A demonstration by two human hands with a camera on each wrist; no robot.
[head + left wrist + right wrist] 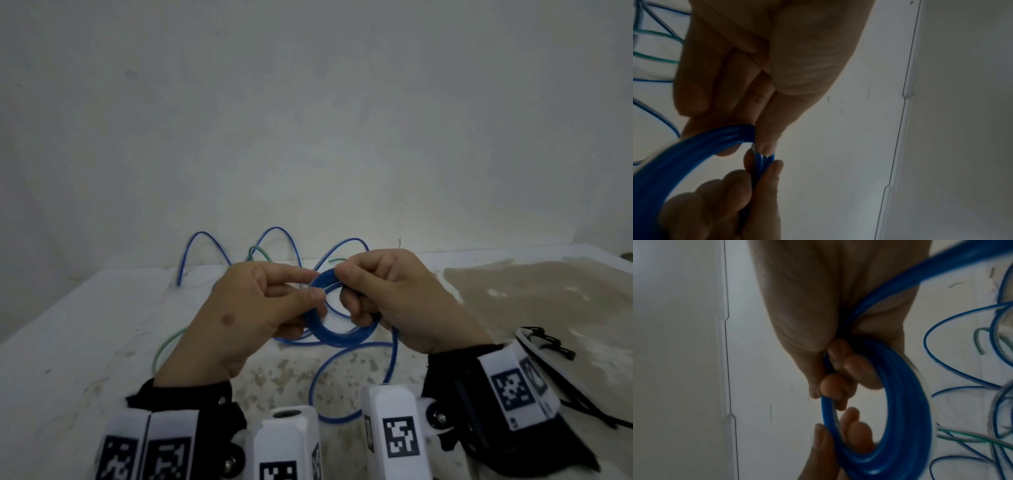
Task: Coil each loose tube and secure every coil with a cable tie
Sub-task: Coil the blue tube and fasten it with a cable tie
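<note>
White table (stained), pale wall | both grips pinch blue coil

Both hands are bare. Each wrist carries a black strap: the left wrist strap at seven o'clock, the right wrist strap at five. White blocks printed with black square-pattern markers ring both straps. Silver screws sit in black round mounts beside the white camera housings between the wrists.
</note>
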